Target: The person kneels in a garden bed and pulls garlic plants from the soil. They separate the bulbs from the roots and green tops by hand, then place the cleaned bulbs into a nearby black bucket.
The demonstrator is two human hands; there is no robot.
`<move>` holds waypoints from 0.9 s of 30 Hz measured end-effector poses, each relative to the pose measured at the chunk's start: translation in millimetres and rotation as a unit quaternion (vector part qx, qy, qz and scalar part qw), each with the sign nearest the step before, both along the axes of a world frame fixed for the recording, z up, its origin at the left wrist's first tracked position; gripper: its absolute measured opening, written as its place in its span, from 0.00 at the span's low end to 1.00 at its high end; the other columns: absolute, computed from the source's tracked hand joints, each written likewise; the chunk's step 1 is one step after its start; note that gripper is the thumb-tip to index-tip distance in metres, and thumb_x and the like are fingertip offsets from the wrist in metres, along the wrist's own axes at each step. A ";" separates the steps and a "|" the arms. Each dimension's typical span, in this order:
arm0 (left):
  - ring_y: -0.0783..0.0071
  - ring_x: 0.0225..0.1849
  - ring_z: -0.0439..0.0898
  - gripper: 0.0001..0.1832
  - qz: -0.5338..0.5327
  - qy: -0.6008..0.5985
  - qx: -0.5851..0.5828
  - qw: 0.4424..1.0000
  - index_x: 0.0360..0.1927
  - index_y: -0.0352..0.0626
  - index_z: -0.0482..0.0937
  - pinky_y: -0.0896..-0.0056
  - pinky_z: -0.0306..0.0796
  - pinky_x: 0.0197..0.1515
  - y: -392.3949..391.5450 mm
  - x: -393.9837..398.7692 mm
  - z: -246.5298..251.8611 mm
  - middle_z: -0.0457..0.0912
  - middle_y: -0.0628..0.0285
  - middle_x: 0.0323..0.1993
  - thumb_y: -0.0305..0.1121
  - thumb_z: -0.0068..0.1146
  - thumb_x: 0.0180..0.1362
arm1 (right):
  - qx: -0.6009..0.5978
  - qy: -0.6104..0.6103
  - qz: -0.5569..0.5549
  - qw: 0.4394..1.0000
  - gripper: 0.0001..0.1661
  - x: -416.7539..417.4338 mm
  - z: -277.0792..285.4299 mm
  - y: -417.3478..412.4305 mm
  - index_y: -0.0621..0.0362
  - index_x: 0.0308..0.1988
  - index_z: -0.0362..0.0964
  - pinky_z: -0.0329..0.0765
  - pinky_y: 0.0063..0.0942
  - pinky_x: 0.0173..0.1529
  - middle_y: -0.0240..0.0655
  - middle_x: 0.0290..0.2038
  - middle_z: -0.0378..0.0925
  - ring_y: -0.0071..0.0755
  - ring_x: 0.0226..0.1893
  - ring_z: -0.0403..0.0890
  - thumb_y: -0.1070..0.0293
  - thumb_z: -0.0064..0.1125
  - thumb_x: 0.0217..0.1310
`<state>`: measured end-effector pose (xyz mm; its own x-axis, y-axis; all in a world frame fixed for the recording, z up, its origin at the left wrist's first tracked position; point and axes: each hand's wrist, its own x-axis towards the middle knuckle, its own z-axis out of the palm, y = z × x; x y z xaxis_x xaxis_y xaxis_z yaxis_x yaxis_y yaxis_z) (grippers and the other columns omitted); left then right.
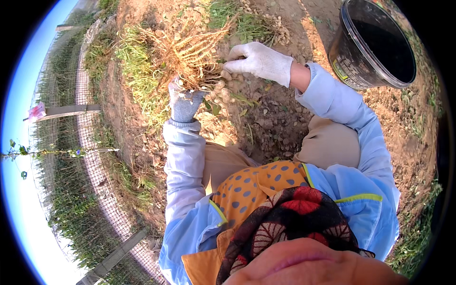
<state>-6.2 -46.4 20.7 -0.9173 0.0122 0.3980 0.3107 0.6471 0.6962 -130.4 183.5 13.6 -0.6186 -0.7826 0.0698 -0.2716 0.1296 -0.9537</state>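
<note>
In a grey-white knit glove, my left hand is closed around the stem end of an uprooted peanut plant bundle. Its pale, stringy roots fan upward and away from me. Several peanut pods hang at the bundle's near right side. My right hand, in a white knit glove, is at the right edge of the roots, thumb and fingertips almost together beside a pod. Whether those fingers grip the pod is not clear. Green and yellowing peanut foliage spreads to the left of the bundle.
A black plastic bucket stands at the upper right, its inside dark. More peanut plants with pods lie on the soil beyond my right hand. Along the left runs a wire mesh fence with posts. Bare, clumpy soil lies between my knees.
</note>
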 end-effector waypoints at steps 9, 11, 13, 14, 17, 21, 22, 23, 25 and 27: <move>0.58 0.41 0.83 0.26 0.094 0.101 -0.294 0.946 0.54 0.36 0.76 0.66 0.78 0.45 -46.4 -1.0 -46.0 0.83 0.52 0.43 0.26 0.68 0.49 | -0.129 -0.162 0.182 0.961 0.15 -3.1 16.9 17.4 0.61 0.50 0.73 0.70 0.21 0.29 0.31 0.27 0.78 0.21 0.25 0.75 0.69 0.57 0.65; 0.60 0.39 0.83 0.27 0.040 -0.003 -0.121 0.992 0.53 0.37 0.76 0.66 0.78 0.44 -47.0 -8.2 -29.7 0.84 0.56 0.39 0.25 0.68 0.47 | -0.170 -0.224 0.297 0.913 0.16 -5.8 20.5 21.5 0.61 0.51 0.72 0.66 0.19 0.27 0.30 0.27 0.76 0.20 0.24 0.73 0.67 0.56 0.66; 0.67 0.41 0.84 0.27 0.026 -0.169 0.229 0.958 0.52 0.37 0.76 0.67 0.78 0.45 -29.1 -11.0 -4.0 0.86 0.60 0.38 0.20 0.66 0.45 | -0.244 -0.235 0.284 0.897 0.17 -4.9 11.5 28.4 0.60 0.52 0.70 0.59 0.15 0.25 0.27 0.27 0.74 0.17 0.23 0.70 0.62 0.55 0.68; 0.68 0.42 0.84 0.25 0.047 -0.142 0.169 0.974 0.52 0.36 0.76 0.68 0.79 0.46 -31.5 -6.8 -7.2 0.85 0.59 0.41 0.18 0.64 0.48 | -0.246 -0.266 0.239 0.901 0.17 -15.4 9.7 30.1 0.60 0.51 0.71 0.59 0.15 0.24 0.26 0.27 0.74 0.15 0.23 0.69 0.61 0.55 0.69; 0.65 0.48 0.83 0.17 0.001 -0.194 0.369 0.909 0.55 0.33 0.75 0.65 0.80 0.53 -24.4 -4.7 -9.2 0.83 0.54 0.49 0.18 0.53 0.62 | -0.233 -0.351 0.068 0.905 0.16 -22.0 4.6 31.7 0.60 0.48 0.73 0.63 0.14 0.25 0.26 0.29 0.73 0.10 0.25 0.68 0.59 0.54 0.72; 0.61 0.50 0.83 0.16 -0.074 -0.264 0.507 0.817 0.56 0.33 0.73 0.61 0.80 0.53 -41.5 -7.6 -26.4 0.81 0.51 0.50 0.21 0.48 0.66 | -0.147 -0.245 0.047 0.957 0.17 -9.0 13.1 25.9 0.61 0.48 0.76 0.72 0.15 0.34 0.29 0.34 0.79 0.15 0.32 0.75 0.59 0.57 0.69; 0.60 0.50 0.82 0.16 -0.090 -0.263 0.540 0.795 0.57 0.33 0.72 0.60 0.80 0.53 -40.0 -5.9 -28.8 0.81 0.50 0.51 0.23 0.47 0.67 | -0.115 -0.164 0.062 0.978 0.17 -6.5 18.2 25.4 0.61 0.48 0.78 0.75 0.17 0.38 0.31 0.37 0.81 0.18 0.36 0.79 0.60 0.59 0.68; 0.59 0.51 0.82 0.16 -0.105 -0.260 0.572 0.771 0.58 0.33 0.72 0.59 0.80 0.53 -38.0 -3.5 -31.1 0.80 0.50 0.51 0.24 0.46 0.67 | -0.103 -0.065 0.071 0.990 0.17 -7.1 12.9 22.8 0.59 0.49 0.79 0.77 0.21 0.43 0.33 0.40 0.83 0.22 0.40 0.81 0.61 0.60 0.66; 0.57 0.50 0.82 0.18 -0.104 -0.220 0.577 0.780 0.60 0.33 0.69 0.57 0.80 0.53 -35.3 -1.3 -29.4 0.79 0.49 0.53 0.28 0.43 0.70 | -0.098 0.044 0.075 0.991 0.17 -5.5 6.1 15.5 0.58 0.49 0.81 0.79 0.26 0.48 0.37 0.43 0.85 0.27 0.45 0.84 0.61 0.63 0.63; 0.57 0.50 0.82 0.18 -0.124 -0.200 0.547 0.803 0.60 0.33 0.69 0.57 0.80 0.54 -29.6 -3.6 -27.6 0.79 0.49 0.54 0.29 0.41 0.70 | -0.100 0.062 0.078 0.990 0.18 0.0 2.3 12.7 0.57 0.49 0.81 0.79 0.29 0.49 0.39 0.43 0.85 0.31 0.45 0.84 0.60 0.63 0.62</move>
<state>-9.8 -76.0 -7.0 -0.9978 0.0584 -0.0320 -0.0557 -0.4680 0.8820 -130.4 196.1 15.9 -0.4687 -0.8307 0.3005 -0.3894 -0.1111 -0.9143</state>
